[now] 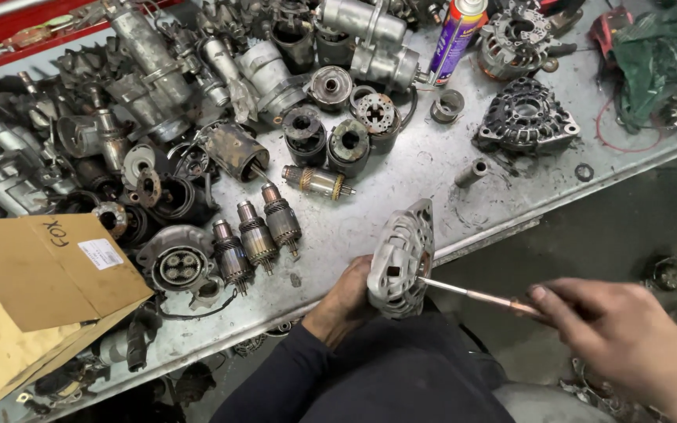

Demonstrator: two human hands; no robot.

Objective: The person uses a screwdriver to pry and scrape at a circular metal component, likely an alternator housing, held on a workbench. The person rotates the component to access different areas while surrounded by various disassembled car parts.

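Left hand [344,300] closed around silver alternator housing [401,257], held on edge at near rim of grey worktop [432,168]. Right hand [617,333] gripping thin metal rod [472,294]; rod tip set into housing's side. Beyond housing: three armatures [256,235] upright in a row, a fourth lying flat. Black alternator frame [525,116] at far right, spray can [456,35] at back edge, green rag [667,55] in corner. Cardboard box [37,274] at left, flap open.
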